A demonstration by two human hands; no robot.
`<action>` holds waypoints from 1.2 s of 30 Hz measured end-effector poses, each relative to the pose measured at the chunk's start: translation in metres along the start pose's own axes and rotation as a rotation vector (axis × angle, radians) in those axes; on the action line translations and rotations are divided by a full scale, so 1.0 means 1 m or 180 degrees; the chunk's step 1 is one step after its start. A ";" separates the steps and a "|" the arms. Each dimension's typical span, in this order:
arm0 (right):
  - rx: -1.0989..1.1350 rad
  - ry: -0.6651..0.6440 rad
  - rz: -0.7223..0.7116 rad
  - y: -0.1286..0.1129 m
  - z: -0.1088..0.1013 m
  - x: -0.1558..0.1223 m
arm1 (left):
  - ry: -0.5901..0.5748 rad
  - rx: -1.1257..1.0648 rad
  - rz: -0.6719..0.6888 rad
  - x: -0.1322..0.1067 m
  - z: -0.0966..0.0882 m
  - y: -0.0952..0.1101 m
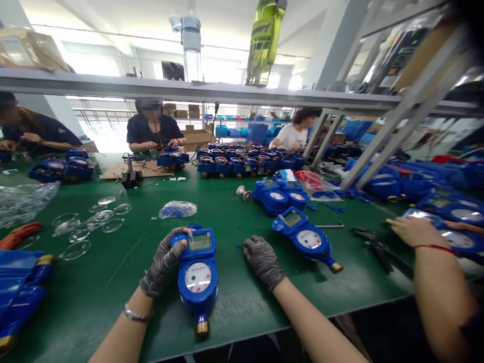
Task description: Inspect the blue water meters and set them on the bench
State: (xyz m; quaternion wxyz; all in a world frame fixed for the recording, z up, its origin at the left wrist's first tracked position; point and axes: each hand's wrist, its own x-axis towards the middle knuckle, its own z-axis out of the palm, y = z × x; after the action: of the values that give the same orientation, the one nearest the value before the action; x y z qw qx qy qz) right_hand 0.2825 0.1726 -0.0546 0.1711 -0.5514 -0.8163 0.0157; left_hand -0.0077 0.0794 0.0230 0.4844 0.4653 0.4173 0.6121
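A blue water meter (pixel 198 275) with a small screen and a round dial lies on the green table (pixel 113 292) in front of me, its brass end toward me. My left hand (pixel 163 263), in a grey knit glove, grips the meter's upper left corner, thumb on top. My right hand (pixel 262 259), also gloved, rests on the table just right of the meter with its fingers curled under and nothing visible in it. A second blue meter (pixel 305 238) lies further right.
Clear round lenses (pixel 93 219) lie at left, next to a plastic bag (pixel 177 209). More blue meters (pixel 278 196) fill the far table. A co-worker's bare hand (pixel 412 229) with a red wrist string touches a meter at right. Three people sit opposite.
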 end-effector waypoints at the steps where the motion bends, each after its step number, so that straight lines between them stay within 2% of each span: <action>1: 0.0005 0.0034 0.0054 0.001 0.000 0.000 | -0.0005 -0.0095 -0.0011 -0.001 0.000 -0.005; 5: 0.0019 0.0119 0.0207 0.004 -0.002 0.002 | -0.0039 -0.0308 -0.0077 -0.007 0.000 -0.012; 11: 0.0107 0.0166 0.0293 0.003 -0.002 0.001 | -0.0053 -0.0338 -0.0129 -0.008 0.003 -0.006; 20: 0.0600 0.0219 0.0426 0.008 -0.004 0.004 | -0.0013 -0.0256 -0.0074 -0.008 0.001 -0.007; 22: 0.0782 0.0229 0.0425 -0.003 -0.013 0.004 | -0.0012 -0.0253 -0.0049 -0.008 0.001 -0.006; 24: 0.1048 0.0279 0.0291 -0.024 -0.026 0.002 | -0.0037 -0.0262 -0.0037 -0.007 0.002 -0.006; 29: 0.1632 0.0616 -0.0873 -0.090 -0.067 -0.011 | -0.0007 -0.0289 0.0010 -0.007 0.003 -0.006; 32: 0.1328 0.0565 -0.1244 -0.109 -0.078 -0.020 | 0.0008 -0.0338 -0.0021 -0.009 0.004 -0.005; 36: 0.0733 0.0451 -0.1406 -0.112 -0.083 -0.024 | -0.0004 -0.0421 -0.0057 -0.010 0.006 -0.004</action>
State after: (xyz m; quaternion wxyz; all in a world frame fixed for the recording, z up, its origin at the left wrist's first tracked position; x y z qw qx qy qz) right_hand 0.2144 0.0934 0.0409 0.2889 -0.3364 -0.8957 0.0322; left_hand -0.0004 0.0712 0.0186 0.5198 0.4289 0.3798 0.6337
